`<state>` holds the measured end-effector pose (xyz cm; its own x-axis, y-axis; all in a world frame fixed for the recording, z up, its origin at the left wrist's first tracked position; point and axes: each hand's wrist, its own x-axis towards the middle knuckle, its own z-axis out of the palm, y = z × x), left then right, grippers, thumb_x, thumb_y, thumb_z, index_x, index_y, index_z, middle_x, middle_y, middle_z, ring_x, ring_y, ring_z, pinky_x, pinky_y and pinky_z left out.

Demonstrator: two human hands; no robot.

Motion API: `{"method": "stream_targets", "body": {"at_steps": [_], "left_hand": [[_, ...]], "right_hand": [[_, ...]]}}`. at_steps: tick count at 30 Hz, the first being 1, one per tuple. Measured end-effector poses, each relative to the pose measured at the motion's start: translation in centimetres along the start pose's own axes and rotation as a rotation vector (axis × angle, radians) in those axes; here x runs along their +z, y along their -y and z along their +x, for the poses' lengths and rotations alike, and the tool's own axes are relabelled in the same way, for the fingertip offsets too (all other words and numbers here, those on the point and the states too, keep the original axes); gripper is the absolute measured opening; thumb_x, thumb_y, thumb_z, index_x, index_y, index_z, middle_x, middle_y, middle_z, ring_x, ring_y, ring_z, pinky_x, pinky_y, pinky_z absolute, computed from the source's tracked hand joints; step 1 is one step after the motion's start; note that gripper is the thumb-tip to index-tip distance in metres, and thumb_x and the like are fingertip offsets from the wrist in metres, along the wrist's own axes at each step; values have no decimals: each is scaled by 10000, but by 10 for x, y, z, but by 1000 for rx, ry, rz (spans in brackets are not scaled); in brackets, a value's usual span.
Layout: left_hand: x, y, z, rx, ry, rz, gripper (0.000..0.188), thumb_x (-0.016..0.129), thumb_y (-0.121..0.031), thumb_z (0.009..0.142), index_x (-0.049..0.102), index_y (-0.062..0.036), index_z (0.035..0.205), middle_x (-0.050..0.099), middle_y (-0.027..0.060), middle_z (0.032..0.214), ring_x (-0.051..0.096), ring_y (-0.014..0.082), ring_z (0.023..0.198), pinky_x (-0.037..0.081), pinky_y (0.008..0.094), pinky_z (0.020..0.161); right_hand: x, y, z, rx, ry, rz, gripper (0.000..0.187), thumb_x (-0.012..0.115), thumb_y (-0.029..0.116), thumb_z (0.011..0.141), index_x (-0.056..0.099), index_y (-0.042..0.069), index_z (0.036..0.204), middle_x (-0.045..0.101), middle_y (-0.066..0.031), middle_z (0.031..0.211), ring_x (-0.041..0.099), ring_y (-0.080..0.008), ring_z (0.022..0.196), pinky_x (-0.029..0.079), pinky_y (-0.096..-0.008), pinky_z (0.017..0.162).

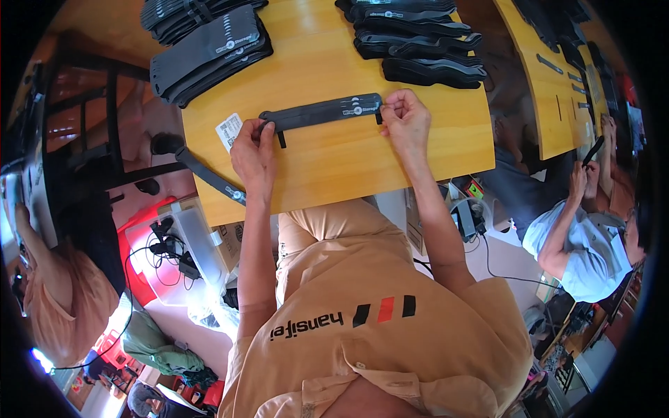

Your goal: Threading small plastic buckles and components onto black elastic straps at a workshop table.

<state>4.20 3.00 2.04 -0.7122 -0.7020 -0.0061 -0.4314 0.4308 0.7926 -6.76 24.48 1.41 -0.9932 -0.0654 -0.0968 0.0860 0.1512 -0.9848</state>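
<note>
Black strap (322,113) is stretched out between the person's two hands, over the middle of the wooden tabletop (334,167); call that spot the middle of a clock, with twelve pointing away from the person. From where I stand, the left hand (252,157) has the nine o'clock end, with thumb and fingers pinching it; the right hand (406,127) has the three o'clock end, thumb and fingertips pinched together there; two short dark tabs stick down from the strap, one near each hand; I cannot tell if the strap's underside touches the wood.

At nine o'clock, just beside the left hand, lies a white label (228,130); at eight o'clock another strap (209,174) lies slanted along the tabletop's edge. One big pile of flat black straps (209,61) sits at ten o'clock; a row of black bundles (421,49) sits at two o'clock, well apart from that pile.

Down past seven o'clock, below the tabletop, is a see-through tub with black wires (167,244) in it; over at four o'clock a co-worker in a light blue shirt (589,254) sits by another yellow table (547,111).
</note>
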Motion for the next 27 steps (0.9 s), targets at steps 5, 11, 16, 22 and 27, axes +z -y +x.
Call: {"method": "stream_targets", "body": {"at_steps": [5,11,16,22,27], "left_hand": [[0,0,-1,13,-2,-24,174,629,-184,822,629,-31,905,598,67,651,533,164,576,432,291,588],[-3,-6,-3,-22,39,-45,214,677,-200,787,636,-2,860,592,52,637,518,122,570,414,251,546],[-4,-16,-9,105,-61,-7,171,713,-104,740,628,14,830,571,55,669,530,116,581,436,248,554],[-2,-26,-9,251,-18,-253,108,669,-32,762,602,23,826,554,56,667,537,117,593,452,230,576],[-6,-15,-5,64,54,-234,121,654,-61,782,596,35,825,560,50,649,516,104,576,439,231,569]], "right_hand": [[0,6,-1,10,-1,-43,75,571,-60,733,587,-8,784,536,-3,606,491,-52,494,455,-208,398],[-1,2,-1,20,8,-32,77,570,-55,738,600,-4,787,540,6,608,491,-47,502,464,-210,404],[-1,1,0,11,17,-62,70,570,-46,743,602,-2,787,541,7,607,497,-46,507,475,-211,409],[-1,2,0,-6,11,-71,77,569,-48,739,605,-1,789,543,5,607,504,-45,512,477,-210,410],[0,1,-1,-9,8,-27,78,568,-49,737,607,1,783,540,5,595,498,-44,500,467,-204,408]]}}
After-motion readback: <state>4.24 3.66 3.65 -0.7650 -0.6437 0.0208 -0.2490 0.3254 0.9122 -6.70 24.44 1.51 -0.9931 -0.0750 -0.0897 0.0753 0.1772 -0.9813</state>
